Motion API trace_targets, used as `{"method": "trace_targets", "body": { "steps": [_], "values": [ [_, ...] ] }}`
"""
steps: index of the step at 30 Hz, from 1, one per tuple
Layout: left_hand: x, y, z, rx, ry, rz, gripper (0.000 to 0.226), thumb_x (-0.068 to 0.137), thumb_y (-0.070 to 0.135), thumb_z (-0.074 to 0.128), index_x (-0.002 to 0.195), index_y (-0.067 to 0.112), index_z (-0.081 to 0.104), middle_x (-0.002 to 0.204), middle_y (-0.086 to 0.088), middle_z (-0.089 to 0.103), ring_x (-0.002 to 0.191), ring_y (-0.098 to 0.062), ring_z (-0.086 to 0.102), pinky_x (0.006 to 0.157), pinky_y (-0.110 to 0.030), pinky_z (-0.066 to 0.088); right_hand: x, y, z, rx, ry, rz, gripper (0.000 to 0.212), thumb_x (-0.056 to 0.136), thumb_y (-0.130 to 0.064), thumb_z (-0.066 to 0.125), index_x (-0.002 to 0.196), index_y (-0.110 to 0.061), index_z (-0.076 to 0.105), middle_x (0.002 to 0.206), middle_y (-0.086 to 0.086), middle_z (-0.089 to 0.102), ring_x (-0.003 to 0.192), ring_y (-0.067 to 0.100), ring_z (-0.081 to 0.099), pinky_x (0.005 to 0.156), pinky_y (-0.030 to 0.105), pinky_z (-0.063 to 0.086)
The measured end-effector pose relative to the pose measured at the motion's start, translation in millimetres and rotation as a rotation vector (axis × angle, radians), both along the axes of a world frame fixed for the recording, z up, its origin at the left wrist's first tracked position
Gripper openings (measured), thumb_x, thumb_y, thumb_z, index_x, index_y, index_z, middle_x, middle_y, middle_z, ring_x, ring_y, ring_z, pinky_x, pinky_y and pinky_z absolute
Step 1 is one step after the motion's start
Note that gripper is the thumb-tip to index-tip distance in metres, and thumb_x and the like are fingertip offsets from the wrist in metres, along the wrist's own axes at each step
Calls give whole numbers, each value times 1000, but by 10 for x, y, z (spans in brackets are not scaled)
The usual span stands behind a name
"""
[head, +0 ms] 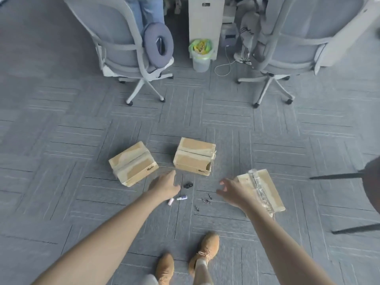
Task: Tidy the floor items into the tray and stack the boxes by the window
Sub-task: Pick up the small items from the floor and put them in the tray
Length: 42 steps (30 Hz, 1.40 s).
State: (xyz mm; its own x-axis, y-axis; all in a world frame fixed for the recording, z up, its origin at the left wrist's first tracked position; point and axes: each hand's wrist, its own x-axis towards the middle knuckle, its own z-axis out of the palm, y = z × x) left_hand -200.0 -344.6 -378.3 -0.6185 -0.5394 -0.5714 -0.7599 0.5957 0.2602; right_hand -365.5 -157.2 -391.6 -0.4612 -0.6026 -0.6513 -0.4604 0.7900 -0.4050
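cardboard, tan and heavily taped, makes up the three boxes on the grey carpet floor [61, 124]: the left box [133, 163] and the middle box [194, 158] sit side by side just beyond the hands, well apart from each other, and the right box [262, 191] lies flatter, with a clear plastic tray-like piece [259, 186] on top (whether that is the tray itself i cannot tell). between the boxes lies the small scatter: a black coiled thing [188, 185], a little white tube [182, 198], a pink cap-like bit [171, 201] and a few dark clips [206, 200]. the left hand [165, 185] reaches over the floor with its grip open and empty, fingers forward, close to the black coil and tube; the right hand [232, 192] hovers near the right box, fingers spread and curled, also holding nothing. the step looks like the first gather of small items, so it would go best to pinch each piece low against the carpet, take the nearest first, and bring the tray close rather than carry handfuls, since clips that tiny could slip into the pile. further out stand two grey office chairs [119, 44], a waste bin [201, 55] and a trailing white cable [223, 67]; no window shows.
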Motion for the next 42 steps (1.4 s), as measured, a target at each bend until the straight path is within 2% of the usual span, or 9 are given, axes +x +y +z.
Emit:
{"method": "trace_targets", "body": {
  "steps": [3, 8, 12, 21, 25, 30, 34, 38, 42],
  "values": [
    [-213, -22, -343, 3, -59, 24, 39, 95, 32, 52, 129, 16, 45, 106, -1, 59, 77, -16, 54, 58, -30, 39, -304, -74, -446, 11, -54, 8, 45, 96, -30, 58, 136, -11, 52, 129, 10, 64, 115, 24, 62, 95, 38, 53],
    [-460, -128, -1196, 61, -111, 97, 50, 94, 34, 54, 139, 16, 41, 137, -3, 52, 110, -25, 58, 80, -37, 49, -662, -162, -1325, 54, -113, -51, 47, 93, -34, 59, 135, -13, 54, 123, 9, 67, 112, 25, 63, 94, 39, 51],
    [-514, -238, -2145, 82, -165, 116, 40, 95, 35, 56, 128, 15, 47, 123, -4, 58, 87, -18, 52, 69, -34, 45, -767, -224, -2249, 129, -169, -72, 50, 91, -38, 61, 135, -14, 53, 127, 11, 65, 117, 28, 60, 97, 37, 49],
    [-268, -222, -4693, 199, -228, 203, 41, 86, 18, 62, 125, 11, 49, 96, -8, 59, 81, -25, 61, 67, -36, 48, -501, -264, -4629, 273, -241, -120, 83, 80, -48, 74, 147, -19, 35, 145, 18, 41, 129, 35, 47, 103, 47, 46],
    [-67, -200, -5734, 164, -267, 114, 59, 89, 14, 60, 142, 13, 34, 118, -11, 55, 92, -28, 63, 68, -37, 48, -283, -296, -5678, 314, -208, -158, 76, 84, -43, 70, 145, -15, 34, 144, 16, 38, 125, 33, 50, 95, 44, 51],
    [138, -456, -6787, 41, -269, 96, 53, 86, 4, 65, 133, 12, 43, 108, -7, 55, 91, -22, 58, 66, -31, 44, -179, -416, -6800, 319, -109, -260, 59, 92, -34, 61, 142, -14, 39, 138, 15, 42, 114, 30, 54, 75, 34, 47],
    [204, -660, -7408, 5, -237, 123, 56, 85, 2, 66, 135, 8, 41, 118, -11, 56, 103, -26, 57, 68, -30, 41, -242, -506, -7401, 341, -39, -298, 91, 79, -56, 70, 150, -22, 24, 148, 15, 30, 134, 33, 36, 105, 53, 42],
    [252, -758, -7875, 0, -248, 51, 56, 88, 12, 67, 137, 11, 39, 120, -10, 56, 103, -25, 59, 68, -30, 45, -268, -573, -7741, 423, -2, -274, 132, 55, -76, 76, 155, -26, 5, 156, 16, 13, 143, 37, 23, 106, 57, 38],
    [320, -781, -8094, -31, -274, 3, 42, 89, 11, 66, 125, 11, 45, 104, -8, 55, 78, -19, 60, 58, -30, 51, -54, -545, -7927, 411, 113, -174, 131, 58, -85, 64, 156, -22, 4, 151, 16, 18, 138, 35, 27, 101, 51, 48]
  ]
}}
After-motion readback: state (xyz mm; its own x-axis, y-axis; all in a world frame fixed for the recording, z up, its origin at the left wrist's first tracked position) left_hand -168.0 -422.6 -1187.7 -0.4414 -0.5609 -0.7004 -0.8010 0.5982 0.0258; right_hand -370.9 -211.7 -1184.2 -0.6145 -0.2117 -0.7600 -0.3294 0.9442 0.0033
